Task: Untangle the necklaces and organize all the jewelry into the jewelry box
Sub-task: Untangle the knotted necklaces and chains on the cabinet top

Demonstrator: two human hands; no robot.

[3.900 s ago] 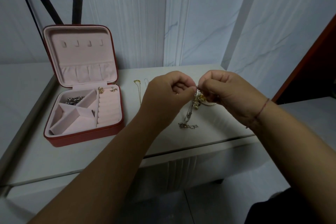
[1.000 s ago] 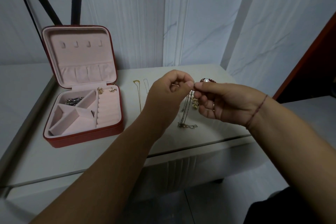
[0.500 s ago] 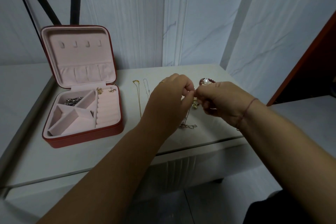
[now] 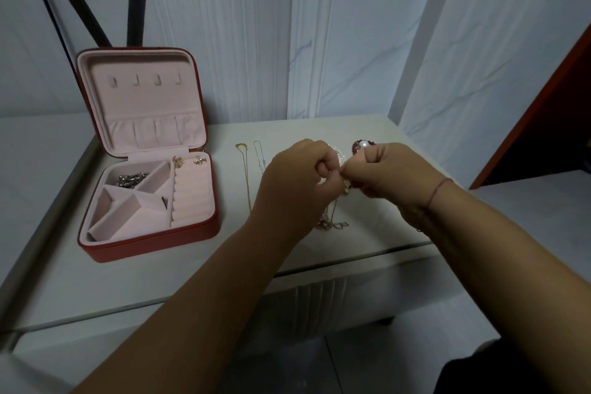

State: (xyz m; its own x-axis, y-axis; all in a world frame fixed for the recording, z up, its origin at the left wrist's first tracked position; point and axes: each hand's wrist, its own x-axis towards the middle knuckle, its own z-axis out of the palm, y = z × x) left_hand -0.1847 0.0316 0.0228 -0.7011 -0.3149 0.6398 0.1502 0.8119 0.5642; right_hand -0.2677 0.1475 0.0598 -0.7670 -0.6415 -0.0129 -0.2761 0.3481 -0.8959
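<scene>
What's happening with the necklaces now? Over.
Left hand, right hand pinching tangled necklaces. Jewelry box open; gold chain, silver chain lie beside it. Nothing blocking.

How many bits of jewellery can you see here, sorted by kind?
Small gold pieces in the box: 2
Silver heap in the box: 1
Loose chains laid straight: 2
Beaded strands: 2
Tangled bunch, held: 1
Total: 8
</scene>
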